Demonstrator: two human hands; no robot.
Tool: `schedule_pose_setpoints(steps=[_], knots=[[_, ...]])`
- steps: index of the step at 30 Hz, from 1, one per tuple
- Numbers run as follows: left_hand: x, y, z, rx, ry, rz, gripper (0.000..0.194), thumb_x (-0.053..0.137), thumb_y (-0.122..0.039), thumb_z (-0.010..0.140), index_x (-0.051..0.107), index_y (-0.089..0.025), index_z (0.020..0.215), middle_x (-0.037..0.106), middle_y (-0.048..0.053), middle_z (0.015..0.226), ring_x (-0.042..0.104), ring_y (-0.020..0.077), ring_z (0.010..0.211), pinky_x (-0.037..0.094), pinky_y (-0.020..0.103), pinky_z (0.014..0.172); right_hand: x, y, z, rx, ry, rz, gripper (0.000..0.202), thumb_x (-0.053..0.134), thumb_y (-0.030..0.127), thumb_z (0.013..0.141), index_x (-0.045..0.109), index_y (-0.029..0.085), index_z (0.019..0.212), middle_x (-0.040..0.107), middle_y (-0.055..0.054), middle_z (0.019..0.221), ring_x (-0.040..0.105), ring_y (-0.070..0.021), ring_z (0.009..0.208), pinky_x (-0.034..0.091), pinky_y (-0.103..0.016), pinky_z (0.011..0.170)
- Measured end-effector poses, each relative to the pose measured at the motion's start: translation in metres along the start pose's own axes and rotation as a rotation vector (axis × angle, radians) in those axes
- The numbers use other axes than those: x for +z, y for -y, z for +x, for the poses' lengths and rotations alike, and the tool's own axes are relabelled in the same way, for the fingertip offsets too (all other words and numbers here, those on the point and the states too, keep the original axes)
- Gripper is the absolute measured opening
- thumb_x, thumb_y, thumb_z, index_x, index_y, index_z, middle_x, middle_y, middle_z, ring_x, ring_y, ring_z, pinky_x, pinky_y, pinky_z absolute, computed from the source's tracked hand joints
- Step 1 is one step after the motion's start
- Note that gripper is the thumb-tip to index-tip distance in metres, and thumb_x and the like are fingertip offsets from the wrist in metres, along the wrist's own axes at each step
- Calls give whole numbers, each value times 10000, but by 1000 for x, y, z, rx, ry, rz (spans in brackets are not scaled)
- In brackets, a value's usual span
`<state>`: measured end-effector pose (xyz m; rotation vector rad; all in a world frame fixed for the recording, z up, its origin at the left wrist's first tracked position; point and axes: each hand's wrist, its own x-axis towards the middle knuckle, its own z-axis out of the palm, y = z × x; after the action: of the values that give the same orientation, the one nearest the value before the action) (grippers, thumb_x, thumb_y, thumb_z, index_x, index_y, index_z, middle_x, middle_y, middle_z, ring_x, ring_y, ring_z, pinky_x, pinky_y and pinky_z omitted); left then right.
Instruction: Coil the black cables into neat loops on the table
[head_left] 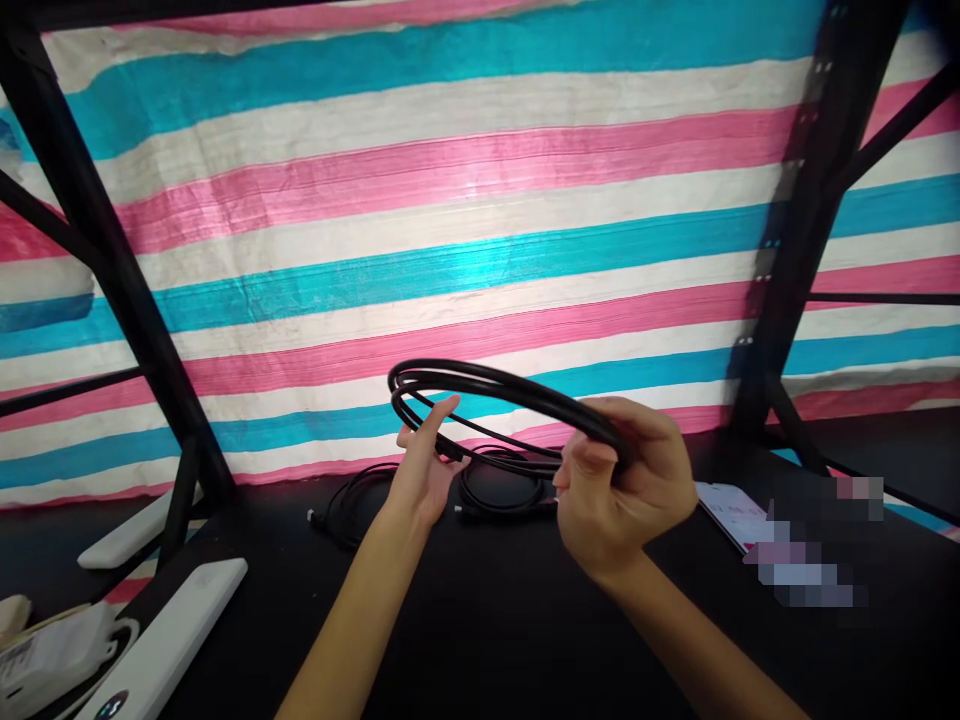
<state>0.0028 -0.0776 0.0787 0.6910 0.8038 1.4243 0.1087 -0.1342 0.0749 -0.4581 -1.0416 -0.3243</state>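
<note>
A black cable is looped into a wide coil and held up above the black table. My right hand is closed around the right side of the coil, its strands bunched between thumb and fingers. At the coil's left side is my left hand, with thumb raised inside the loop and fingers partly hidden behind it; the cable runs across the fingers. Behind the hands, two more coiled black cables lie on the table, one at the left and one between the hands.
A white bar-shaped device and a white adapter lie at the left. Another white bar is farther back. A phone lies at the right. Black metal posts stand before a striped sheet.
</note>
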Motion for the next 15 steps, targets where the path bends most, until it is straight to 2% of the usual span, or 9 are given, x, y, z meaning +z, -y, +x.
schedule_pose_setpoints(steps=[3,6,8,10,13,15], knots=[[1,-4,-2,-18,34,-147,312,697,-187,656,465,-209,865,504,-2,770,574,153,715,502,295,639,1,-2,-3,-6,34,12,174,532,383,860,589,233,929,568,9,709,415,-50,353,342,-222,314],[-1,-5,-1,62,80,-195,223,660,-119,669,499,-185,808,557,0,760,612,144,718,501,290,719,2,-8,2,45,56,67,192,500,395,874,546,226,953,522,16,701,383,-43,348,312,-216,308],[-3,-6,1,142,120,-107,154,639,-146,693,534,-172,802,575,-10,706,617,130,682,485,266,728,2,-14,8,116,81,89,177,477,382,888,525,231,968,464,37,649,373,-48,362,306,-210,326],[-7,-7,2,245,172,53,76,609,-215,733,549,-169,735,521,-41,549,590,113,584,462,237,681,1,-23,16,232,127,94,158,459,355,900,513,241,995,402,56,592,377,-60,391,303,-200,349],[-11,-11,2,353,289,257,254,563,-319,782,482,-182,584,341,-75,372,516,107,449,427,228,601,-3,-36,26,458,257,80,177,449,361,903,517,239,1012,374,69,549,360,-60,396,277,-185,347],[-13,-14,1,327,387,321,308,551,-366,796,454,-188,565,314,-79,354,493,108,408,420,237,581,-5,-44,30,570,376,58,225,424,399,907,531,226,1003,398,70,548,328,-47,363,262,-184,329]])
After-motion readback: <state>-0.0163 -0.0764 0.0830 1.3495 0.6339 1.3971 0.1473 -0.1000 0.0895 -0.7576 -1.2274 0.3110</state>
